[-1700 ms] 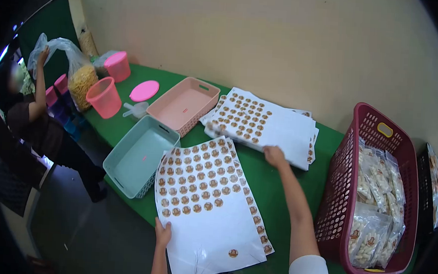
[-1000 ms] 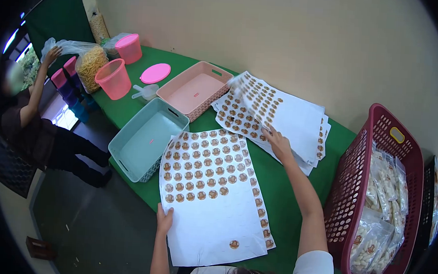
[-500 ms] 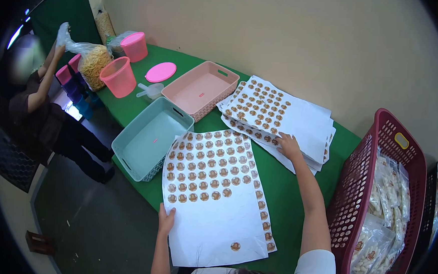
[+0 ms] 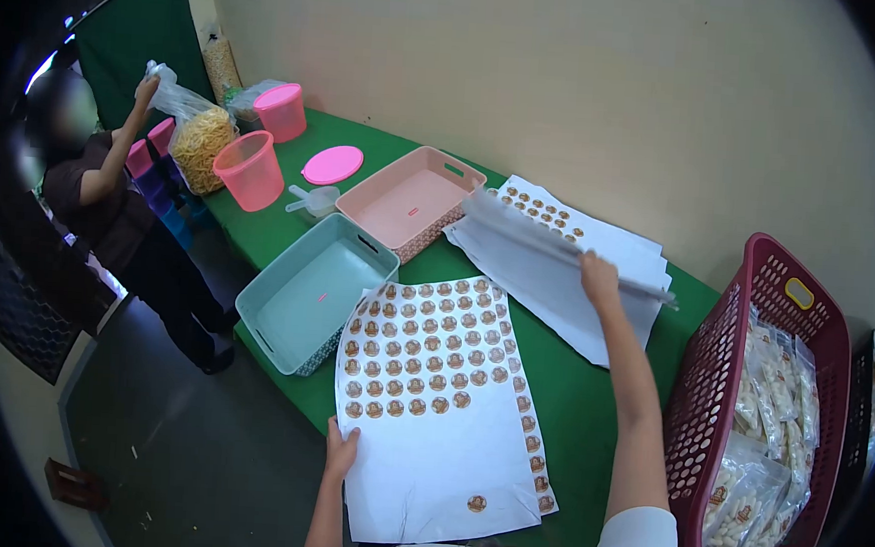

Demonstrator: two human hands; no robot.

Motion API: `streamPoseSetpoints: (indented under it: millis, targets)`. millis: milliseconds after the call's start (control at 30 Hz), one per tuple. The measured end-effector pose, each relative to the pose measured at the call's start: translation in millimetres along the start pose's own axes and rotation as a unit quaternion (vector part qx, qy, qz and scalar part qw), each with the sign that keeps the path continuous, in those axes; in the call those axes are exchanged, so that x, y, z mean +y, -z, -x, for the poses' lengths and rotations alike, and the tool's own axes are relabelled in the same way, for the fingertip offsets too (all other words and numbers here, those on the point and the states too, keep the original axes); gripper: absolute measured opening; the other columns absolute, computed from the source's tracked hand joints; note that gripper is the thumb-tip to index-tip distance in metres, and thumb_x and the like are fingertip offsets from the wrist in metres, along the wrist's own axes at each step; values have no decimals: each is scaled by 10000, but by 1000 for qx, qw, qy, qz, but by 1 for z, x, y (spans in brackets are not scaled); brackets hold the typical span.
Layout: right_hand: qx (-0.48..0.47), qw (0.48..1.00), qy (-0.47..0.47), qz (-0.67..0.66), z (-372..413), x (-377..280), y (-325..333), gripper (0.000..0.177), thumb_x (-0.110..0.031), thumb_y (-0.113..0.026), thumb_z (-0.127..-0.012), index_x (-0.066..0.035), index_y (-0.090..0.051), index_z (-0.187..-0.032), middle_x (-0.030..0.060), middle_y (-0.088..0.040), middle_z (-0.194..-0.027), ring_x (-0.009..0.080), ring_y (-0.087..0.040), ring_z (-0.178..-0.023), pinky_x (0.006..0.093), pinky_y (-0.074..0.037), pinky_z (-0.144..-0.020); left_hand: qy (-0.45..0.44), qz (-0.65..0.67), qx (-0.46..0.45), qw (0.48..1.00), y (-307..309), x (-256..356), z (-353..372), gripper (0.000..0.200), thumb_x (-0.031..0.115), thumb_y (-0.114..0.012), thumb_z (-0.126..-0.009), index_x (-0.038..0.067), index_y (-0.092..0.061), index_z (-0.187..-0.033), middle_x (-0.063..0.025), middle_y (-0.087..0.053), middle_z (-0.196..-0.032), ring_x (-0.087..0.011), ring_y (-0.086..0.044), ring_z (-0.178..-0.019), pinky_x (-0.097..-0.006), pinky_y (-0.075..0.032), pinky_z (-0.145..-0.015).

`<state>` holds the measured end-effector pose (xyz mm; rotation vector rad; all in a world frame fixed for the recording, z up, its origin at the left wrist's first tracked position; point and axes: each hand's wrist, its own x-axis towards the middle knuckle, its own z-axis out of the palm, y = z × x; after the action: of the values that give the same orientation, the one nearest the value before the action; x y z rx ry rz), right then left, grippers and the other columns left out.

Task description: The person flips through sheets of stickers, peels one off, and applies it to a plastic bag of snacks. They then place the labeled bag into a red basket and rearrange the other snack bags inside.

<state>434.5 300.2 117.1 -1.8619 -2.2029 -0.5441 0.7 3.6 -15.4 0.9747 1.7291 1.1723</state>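
Note:
My left hand (image 4: pixel 342 450) pinches the left edge of a white sticker sheet (image 4: pixel 436 464), its thumb on top. Rows of round brown stickers cover the sheet's upper part, and one lone sticker sits near the bottom. A second sheet shows beneath its right edge. Farther back, my right hand (image 4: pixel 599 276) is closed on the edge of a lifted sheet (image 4: pixel 531 224), which is bent over and blurred by motion. Under it lies a stack of sheets (image 4: pixel 624 247) with similar round stickers; plain white paper (image 4: pixel 556 306) shows in front.
A mint tray (image 4: pixel 296 300) and a pink tray (image 4: pixel 402 196) stand beside the sheets. Pink tubs (image 4: pixel 250 174), a pink lid (image 4: pixel 333 165) and a scoop (image 4: pixel 317 201) are behind. A maroon basket (image 4: pixel 693 430) holds packed bags. At left, another person (image 4: pixel 112 188) handles a bag of yellow snacks (image 4: pixel 203 149).
My right hand has taken hold of a sheet at the stack and lifted it, bending it over. My left hand stays on the near sheet. The other person's raised hand has come lower.

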Motion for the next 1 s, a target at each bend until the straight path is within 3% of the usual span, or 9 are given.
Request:
streamPoseSetpoints:
  millis: [133,200,333,400,433,467,600,867,1000]
  targets:
    - [50,999,10,-10,-12,-26,111,171,-38,-438,-745,-41,-574,-849,124,-571,-758,277,-582,-705,396,-460,-578,-34,150,-31,988,-2,41,14,636,-26,-496,-726,58,-198,-1281,-189,-367,-1189,-274,-432,-1049,-351,-335,-884]
    - [61,997,31,-32,3,-59,160,185,-26,-440,-741,-47,-583,-855,126,-572,-754,281,-580,-696,390,-459,-583,-112,-120,-15,986,3,44,17,719,-16,-526,-700,99,-165,-1311,-194,-274,-1229,-310,-345,-1104,-374,-281,-927]
    - [-49,998,27,-40,93,-158,216,64,-56,-467,-715,-47,-517,-754,86,-543,-797,239,-568,-723,351,-465,-518,-160,-313,52,935,4,57,29,758,77,-601,-687,127,-168,-1308,-176,-231,-1234,-330,-280,-1142,-433,-198,-971]
    - [-121,990,42,-62,149,-207,205,134,-60,-478,-680,-7,-512,-799,117,-529,-820,241,-548,-707,336,-464,-479,-155,-284,-19,946,10,67,28,704,218,-589,-738,121,-178,-1301,-145,-192,-1284,-326,-255,-1168,-471,-226,-947]
    - [-146,982,50,-110,179,-234,198,164,-56,-468,-683,25,-516,-818,168,-533,-888,247,-549,-716,348,-477,-487,-74,-27,-118,990,10,75,29,673,272,-563,-760,123,-185,-1297,-128,-187,-1298,-309,-273,-1163,-453,-257,-928]
    - [-215,963,26,-158,205,-261,197,292,7,-406,-689,7,-471,-974,158,-557,-923,314,-543,-778,390,-470,-658,21,232,-203,951,9,79,32,648,326,-538,-783,126,-191,-1292,-112,-181,-1312,-293,-291,-1158,-434,-289,-910]
    - [-223,913,-18,-341,281,-348,160,322,14,-427,-694,24,-483,-1010,170,-506,-1081,349,-513,-908,392,-460,-719,164,386,-259,870,1,51,38,556,354,-412,-860,177,-122,-1300,-63,-261,-1288,-240,-316,-1164,-415,-338,-891]
    - [-91,898,-145,-406,297,-370,132,439,136,-399,-637,37,-500,-1052,145,-460,-1173,298,-467,-1043,367,-373,-887,212,456,-301,810,15,10,17,467,364,-348,-879,173,-159,-1260,-114,-318,-1253,-277,-390,-1119,-477,-430,-785]
    - [-66,921,-167,-345,276,-357,177,399,134,-457,-601,-7,-577,-955,84,-536,-1091,239,-515,-999,308,-425,-835,193,297,-275,894,16,22,16,376,93,-306,-869,115,-198,-1229,-125,-369,-1213,-280,-457,-1057,-470,-457,-771]
